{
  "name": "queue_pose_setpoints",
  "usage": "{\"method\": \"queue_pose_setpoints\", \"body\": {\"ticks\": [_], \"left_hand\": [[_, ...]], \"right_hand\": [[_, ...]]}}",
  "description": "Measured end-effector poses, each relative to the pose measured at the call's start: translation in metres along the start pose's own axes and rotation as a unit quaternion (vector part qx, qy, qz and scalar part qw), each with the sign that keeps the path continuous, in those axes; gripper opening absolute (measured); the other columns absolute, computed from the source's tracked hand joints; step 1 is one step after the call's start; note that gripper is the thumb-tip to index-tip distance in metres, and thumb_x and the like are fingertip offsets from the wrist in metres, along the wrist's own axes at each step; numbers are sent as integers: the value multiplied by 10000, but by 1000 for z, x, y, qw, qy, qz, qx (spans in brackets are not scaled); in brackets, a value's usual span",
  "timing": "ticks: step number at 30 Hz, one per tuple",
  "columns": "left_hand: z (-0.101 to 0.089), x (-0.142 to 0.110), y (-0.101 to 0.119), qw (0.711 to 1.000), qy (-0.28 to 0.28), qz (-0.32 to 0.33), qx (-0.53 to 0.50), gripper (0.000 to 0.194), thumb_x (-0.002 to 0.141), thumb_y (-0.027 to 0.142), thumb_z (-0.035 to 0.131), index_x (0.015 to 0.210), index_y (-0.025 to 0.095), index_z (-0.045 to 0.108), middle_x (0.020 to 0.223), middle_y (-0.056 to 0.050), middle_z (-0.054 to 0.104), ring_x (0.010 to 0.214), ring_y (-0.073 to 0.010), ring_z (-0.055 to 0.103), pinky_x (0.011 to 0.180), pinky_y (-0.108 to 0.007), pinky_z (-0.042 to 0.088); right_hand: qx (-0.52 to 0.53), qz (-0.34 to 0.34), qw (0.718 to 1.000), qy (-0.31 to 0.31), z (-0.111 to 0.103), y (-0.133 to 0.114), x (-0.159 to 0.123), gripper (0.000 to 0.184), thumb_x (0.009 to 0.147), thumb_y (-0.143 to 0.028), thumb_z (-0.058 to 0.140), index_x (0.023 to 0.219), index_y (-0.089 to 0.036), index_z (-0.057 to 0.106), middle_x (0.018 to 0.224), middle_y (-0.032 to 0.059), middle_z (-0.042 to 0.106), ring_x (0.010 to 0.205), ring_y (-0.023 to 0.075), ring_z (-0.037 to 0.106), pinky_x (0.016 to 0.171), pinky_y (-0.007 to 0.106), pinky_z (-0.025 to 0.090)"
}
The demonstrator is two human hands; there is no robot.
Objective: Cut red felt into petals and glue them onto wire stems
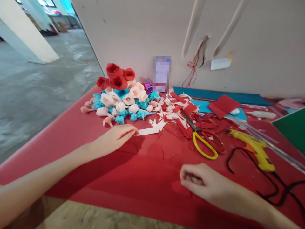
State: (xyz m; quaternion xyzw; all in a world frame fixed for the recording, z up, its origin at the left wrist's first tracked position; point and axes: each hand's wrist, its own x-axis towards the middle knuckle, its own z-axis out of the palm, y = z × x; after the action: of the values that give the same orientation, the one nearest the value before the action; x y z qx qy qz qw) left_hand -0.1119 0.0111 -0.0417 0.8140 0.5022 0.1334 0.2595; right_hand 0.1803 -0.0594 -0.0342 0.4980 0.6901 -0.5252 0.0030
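Observation:
My left hand (pixel 119 136) reaches forward over the red table cover (pixel 107 178), fingers together, their tips touching the end of a white paper strip (pixel 149 130). My right hand (pixel 196 182) rests on the cover nearer to me with fingers curled in; whether they hold anything is hidden. Just beyond the left hand lies a pile of paper flowers (pixel 120 97) in red, white and blue. Yellow-handled scissors (pixel 201 141) lie among red and white paper scraps (pixel 181 116) between the two hands and the wall.
A yellow glue gun (pixel 256 149) with a black cord (pixel 267 181) lies at the right. Red, blue and green sheets (pixel 224 105) sit at the back right. A wall (pixel 166 31) closes the far side; the table's left edge drops to a concrete floor (pixel 35 89).

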Motion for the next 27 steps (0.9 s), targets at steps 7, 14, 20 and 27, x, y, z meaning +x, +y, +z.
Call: {"method": "queue_pose_setpoints", "body": {"ticks": [7,14,20,27], "left_hand": [[3,-17,-15,999,-40,-13,23,331,901,351,282,968,200,569,1025,-43,624,947,-171,567,883,-271,409],[8,-17,-10,997,-25,45,51,272,892,250,317,1015,196,554,1084,-57,590,1035,-179,519,929,-318,389],[24,-8,20,974,-96,199,55,462,793,20,314,1201,178,463,1257,-64,503,1197,-167,405,1025,-338,316],[35,3,29,976,-75,204,14,421,803,31,330,1166,169,493,1219,-79,530,1184,-184,420,1030,-366,309]], "right_hand": [[-102,50,992,-56,11,3,-7,143,823,-329,423,779,-242,528,788,-45,573,681,108,497,591,226,310],[-109,49,991,-54,12,3,-8,140,820,-328,419,785,-247,527,803,-44,575,691,113,504,612,235,320],[-100,50,992,-54,13,3,-9,147,814,-326,421,764,-232,522,780,-39,572,683,111,498,610,231,322],[-46,21,997,-63,7,-4,-7,141,805,-298,448,720,-199,502,690,-40,518,609,86,427,547,203,302]]}}
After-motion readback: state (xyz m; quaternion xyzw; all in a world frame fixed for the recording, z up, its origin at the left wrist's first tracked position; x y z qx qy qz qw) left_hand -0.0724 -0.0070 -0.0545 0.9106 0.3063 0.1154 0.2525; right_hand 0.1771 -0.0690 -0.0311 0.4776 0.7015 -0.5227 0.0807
